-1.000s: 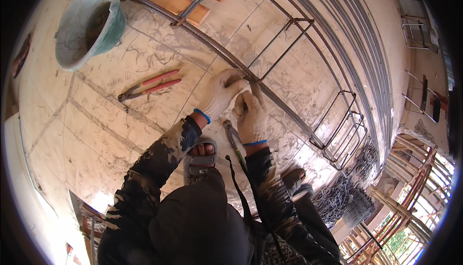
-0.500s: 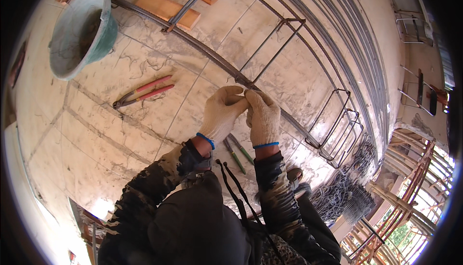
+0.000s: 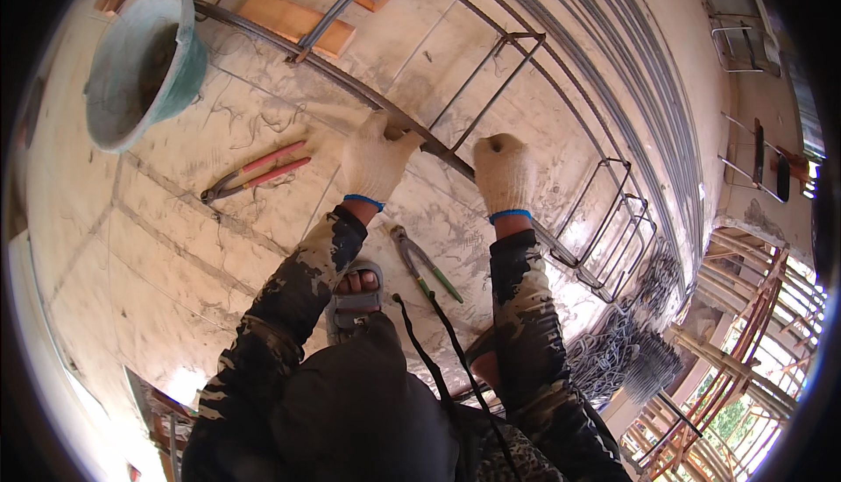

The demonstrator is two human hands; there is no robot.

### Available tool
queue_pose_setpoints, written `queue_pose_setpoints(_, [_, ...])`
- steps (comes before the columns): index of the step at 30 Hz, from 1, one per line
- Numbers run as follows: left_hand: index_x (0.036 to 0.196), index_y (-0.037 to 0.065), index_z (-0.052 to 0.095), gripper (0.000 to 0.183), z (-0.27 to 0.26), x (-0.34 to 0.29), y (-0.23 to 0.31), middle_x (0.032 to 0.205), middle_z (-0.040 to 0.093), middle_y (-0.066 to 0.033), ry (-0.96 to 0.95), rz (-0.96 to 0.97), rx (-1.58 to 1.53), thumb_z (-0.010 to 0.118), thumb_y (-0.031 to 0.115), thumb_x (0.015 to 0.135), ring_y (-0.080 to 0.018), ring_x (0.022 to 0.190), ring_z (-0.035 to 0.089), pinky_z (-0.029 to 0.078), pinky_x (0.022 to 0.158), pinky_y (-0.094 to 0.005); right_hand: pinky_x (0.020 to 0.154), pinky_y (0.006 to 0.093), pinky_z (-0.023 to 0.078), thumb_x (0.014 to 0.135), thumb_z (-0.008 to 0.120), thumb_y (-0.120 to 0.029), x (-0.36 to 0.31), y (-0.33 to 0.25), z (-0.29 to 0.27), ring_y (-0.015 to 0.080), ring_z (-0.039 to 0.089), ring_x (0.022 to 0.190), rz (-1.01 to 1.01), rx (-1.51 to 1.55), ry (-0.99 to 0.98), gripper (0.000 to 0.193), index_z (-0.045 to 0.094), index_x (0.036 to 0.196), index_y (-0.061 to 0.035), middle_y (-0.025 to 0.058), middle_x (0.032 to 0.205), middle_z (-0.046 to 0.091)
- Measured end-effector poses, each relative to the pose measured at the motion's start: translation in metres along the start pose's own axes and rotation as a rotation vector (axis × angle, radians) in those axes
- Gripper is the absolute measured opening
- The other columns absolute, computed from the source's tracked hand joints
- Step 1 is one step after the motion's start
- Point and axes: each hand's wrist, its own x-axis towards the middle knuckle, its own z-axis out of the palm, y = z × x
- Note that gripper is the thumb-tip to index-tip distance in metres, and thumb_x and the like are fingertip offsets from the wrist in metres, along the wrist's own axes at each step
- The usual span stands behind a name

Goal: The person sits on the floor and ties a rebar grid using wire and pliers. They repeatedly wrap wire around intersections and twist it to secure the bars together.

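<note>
Both my hands wear off-white knitted gloves with blue cuffs. My left hand (image 3: 377, 165) is slightly blurred, its fingers curled beside the long ribbed steel bar (image 3: 342, 83) of a rebar cage, with a gap between thumb and forefinger. Whatever it pinches is too small to make out. Apart from it, my right hand (image 3: 506, 175) is closed, thumb side up, by the same bar; what it holds, if anything, is hidden. Between the hands, a rectangular steel stirrup (image 3: 492, 96) stands on the cage. Below them lie green-handled pincers (image 3: 420, 263) on the floor.
Red-handled pincers (image 3: 258, 171) lie on the left, below a greenish bucket (image 3: 188, 74). Wooden blocks (image 3: 298, 23) sit by the cage at the top. Long steel rods (image 3: 622, 61) run along the right, with heaped bent steel pieces (image 3: 604, 350) at lower right. My sandalled foot (image 3: 355, 294) is near the pincers.
My hands were together with fingertips meeting; now they are apart, the left moved left and up, the right moved right. The green-handled pincers and my foot show more fully.
</note>
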Motion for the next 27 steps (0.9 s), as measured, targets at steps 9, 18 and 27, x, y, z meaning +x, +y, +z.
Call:
queue_pose_setpoints(9, [0.126,0.003,0.077,0.03,-0.005,-0.036,-0.034,0.117,0.08,-0.0093,-0.133,0.029,-0.133,0.078,0.022,0.103,-0.0183,0.095,0.071,0.057,0.082,-0.0336,0.077,0.0401,0.061,0.107,0.071,-0.015,-0.059,0.095,-0.049,0.03,0.08,0.085,-0.105,0.332,0.361,0.016,0.079,0.11,-0.001,0.018,0.098,0.081])
queue_pose_setpoints(18, [0.147,0.006,0.068,0.04,0.024,-0.023,-0.046,0.134,0.076,-0.0067,-0.263,-0.643,-1.032,0.073,0.026,0.113,-0.0204,0.113,0.077,0.061,0.089,-0.0316,0.076,0.0481,0.06,0.099,0.081,-0.012,-0.143,0.122,0.013,0.0394,0.077,0.088,-0.209,0.125,-0.28,0.018,0.075,0.114,-0.0055,0.0199,0.099,0.078])
queue_pose_setpoints(27, [0.133,0.008,0.075,0.026,0.032,-0.006,-0.049,0.118,0.081,-0.0038,-0.342,-0.536,-0.737,0.074,0.021,0.111,-0.0159,0.098,0.08,0.061,0.08,-0.0262,0.095,0.0548,0.056,0.08,0.094,-0.036,-0.217,0.091,0.023,0.042,0.067,0.116,-0.228,-0.086,-0.353,0.066,0.066,0.131,-0.0066,0.0185,0.124,0.067])
